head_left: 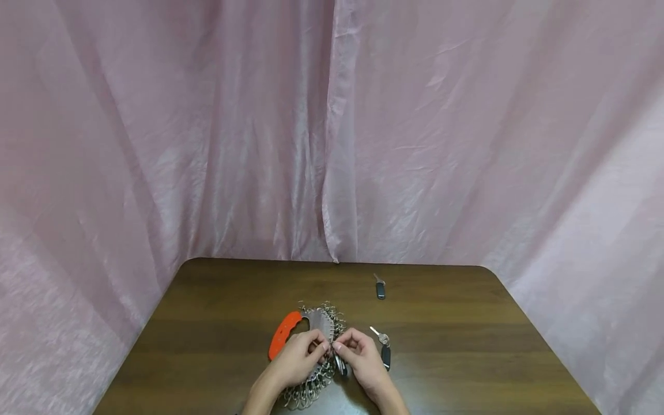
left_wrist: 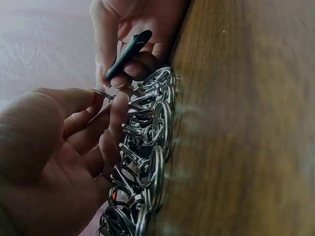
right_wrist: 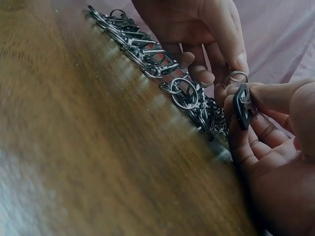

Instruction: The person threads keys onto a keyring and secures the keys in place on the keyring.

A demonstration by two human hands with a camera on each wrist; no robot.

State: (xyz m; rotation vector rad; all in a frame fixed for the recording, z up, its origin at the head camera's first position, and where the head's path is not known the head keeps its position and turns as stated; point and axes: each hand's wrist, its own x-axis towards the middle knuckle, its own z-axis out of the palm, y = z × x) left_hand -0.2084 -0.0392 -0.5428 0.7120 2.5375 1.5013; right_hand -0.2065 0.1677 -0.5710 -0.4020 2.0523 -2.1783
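Note:
My left hand [head_left: 298,357] pinches a small metal split ring [right_wrist: 236,76] between thumb and forefinger. Just right of it, my right hand [head_left: 363,357] holds a black key tag [left_wrist: 129,55] in its fingertips, a silver key [right_wrist: 246,101] lying against the tag. The fingertips of both hands nearly meet at the ring. Beneath them lies a grey plate [head_left: 319,323] with an orange handle [head_left: 283,335]. Its curved edge is lined with several metal key rings and clasps [head_left: 306,395], seen as a dense row in both wrist views. My left hand covers part of the plate.
Right of my right hand, a key with a black tag [head_left: 386,357] lies on the brown wooden table [head_left: 467,346]. Farther back lies another key with a dark tag [head_left: 381,289]. A pink curtain [head_left: 415,144] hangs behind the table and at both sides.

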